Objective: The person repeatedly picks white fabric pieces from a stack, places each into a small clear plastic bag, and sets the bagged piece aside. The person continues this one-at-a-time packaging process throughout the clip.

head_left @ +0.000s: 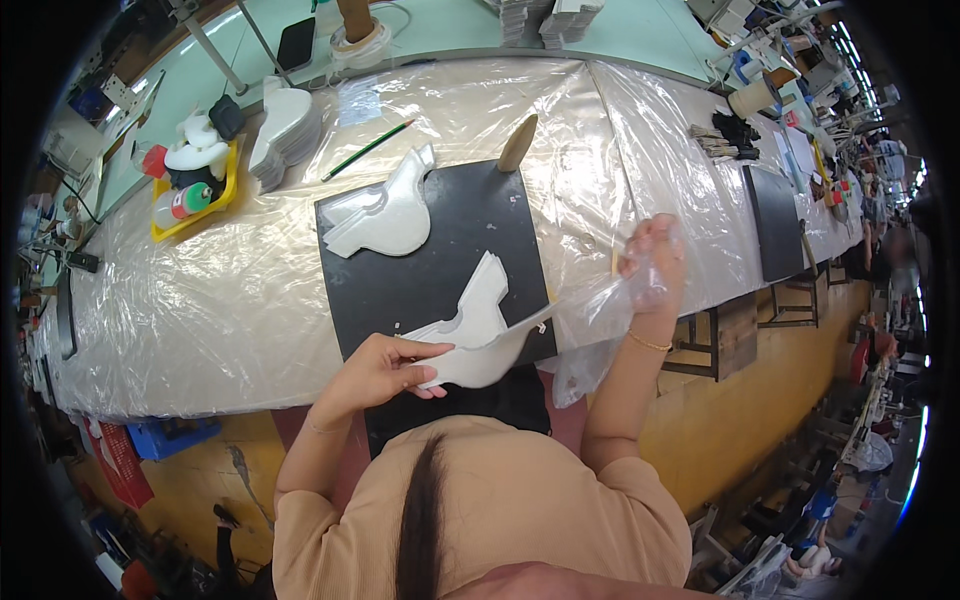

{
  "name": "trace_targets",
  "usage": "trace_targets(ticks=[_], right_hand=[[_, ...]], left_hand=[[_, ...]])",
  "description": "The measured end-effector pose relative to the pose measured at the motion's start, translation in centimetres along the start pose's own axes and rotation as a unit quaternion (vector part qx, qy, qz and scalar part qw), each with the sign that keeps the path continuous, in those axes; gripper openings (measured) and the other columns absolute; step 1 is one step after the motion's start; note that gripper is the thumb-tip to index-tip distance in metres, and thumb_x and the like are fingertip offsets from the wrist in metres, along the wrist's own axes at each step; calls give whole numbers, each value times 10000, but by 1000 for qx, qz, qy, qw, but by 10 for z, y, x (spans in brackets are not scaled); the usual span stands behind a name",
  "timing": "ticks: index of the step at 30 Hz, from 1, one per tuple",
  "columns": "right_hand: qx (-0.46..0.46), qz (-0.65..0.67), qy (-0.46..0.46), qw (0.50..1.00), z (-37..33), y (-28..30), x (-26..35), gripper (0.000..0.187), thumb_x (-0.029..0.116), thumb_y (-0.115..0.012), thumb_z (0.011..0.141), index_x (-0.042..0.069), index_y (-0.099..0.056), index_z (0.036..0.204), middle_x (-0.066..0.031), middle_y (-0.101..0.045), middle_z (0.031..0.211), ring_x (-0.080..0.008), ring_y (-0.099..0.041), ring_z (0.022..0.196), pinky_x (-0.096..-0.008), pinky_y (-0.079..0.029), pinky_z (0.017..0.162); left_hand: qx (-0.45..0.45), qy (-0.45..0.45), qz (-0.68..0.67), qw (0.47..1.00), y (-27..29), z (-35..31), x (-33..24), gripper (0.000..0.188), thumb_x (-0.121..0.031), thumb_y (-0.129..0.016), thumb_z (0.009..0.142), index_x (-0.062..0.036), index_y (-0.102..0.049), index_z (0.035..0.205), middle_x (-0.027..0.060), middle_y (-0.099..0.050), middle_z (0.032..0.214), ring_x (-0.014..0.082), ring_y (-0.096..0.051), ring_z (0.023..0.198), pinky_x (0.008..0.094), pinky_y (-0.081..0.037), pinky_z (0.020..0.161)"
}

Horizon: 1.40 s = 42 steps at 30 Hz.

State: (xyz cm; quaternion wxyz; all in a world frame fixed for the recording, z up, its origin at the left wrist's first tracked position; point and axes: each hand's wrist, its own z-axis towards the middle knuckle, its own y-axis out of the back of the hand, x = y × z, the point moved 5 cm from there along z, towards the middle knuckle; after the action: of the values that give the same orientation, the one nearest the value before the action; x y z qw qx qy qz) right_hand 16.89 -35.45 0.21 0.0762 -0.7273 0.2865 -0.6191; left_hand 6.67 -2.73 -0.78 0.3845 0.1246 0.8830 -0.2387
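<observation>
My left hand (pixel 390 370) is closed on the left end of a white curved cut piece (pixel 485 362), thumb on top, at the near edge of a black board (pixel 460 215). Beneath that piece, other white pieces of like shape show on the board. Out to the right, my raised right hand (pixel 655 262) is blurred, its fingers curled on a thin clear plastic film (pixel 600 312). The film stretches back toward the white piece; where the two meet is hard to make out. Farther back on the board rests a small stack of similar white pieces (pixel 397 222).
A wooden tool (pixel 518 143) stands at the board's far edge. Behind it lies a green pencil (pixel 368 150). To the left are a stack of white pieces (pixel 283 130) and a yellow tray (pixel 200 215) with bottles. Clear plastic covers the table (pixel 220 320). Another black board (pixel 772 222) is right.
</observation>
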Motion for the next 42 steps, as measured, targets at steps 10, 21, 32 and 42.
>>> trace_targets(ticks=[10,21,32,42], right_hand=[[-167,-63,200,963,5,47,41,232,303,-648,939,120,-507,919,-13,-492,730,-112,-440,521,-266,-393,464],[-78,-188,175,963,-12,0,6,325,192,-803,814,88,-528,951,4,-525,733,-89,-491,600,-228,-409,544],[-36,-252,151,955,-29,-26,6,297,195,-792,823,73,-546,937,21,-536,753,-72,-491,623,-215,-419,572],[262,-396,205,856,-78,-137,-65,170,119,-745,818,27,-657,930,-87,-647,852,-208,-624,786,-294,-485,710]], left_hand=[[-110,-10,49,993,13,2,13,333,-11,-614,903,-1,-626,1235,139,-657,1075,211,-693,913,280,-565,743],[-459,-164,437,756,108,23,-33,445,-255,-832,699,-45,-649,1047,120,-556,910,260,-567,838,348,-473,744],[-470,-116,354,800,141,29,-19,307,-118,-764,791,23,-615,1019,153,-651,932,268,-659,842,340,-529,710],[-174,-157,-175,956,90,31,-6,150,-96,-610,945,27,-620,1029,143,-697,885,197,-710,757,266,-597,667]])
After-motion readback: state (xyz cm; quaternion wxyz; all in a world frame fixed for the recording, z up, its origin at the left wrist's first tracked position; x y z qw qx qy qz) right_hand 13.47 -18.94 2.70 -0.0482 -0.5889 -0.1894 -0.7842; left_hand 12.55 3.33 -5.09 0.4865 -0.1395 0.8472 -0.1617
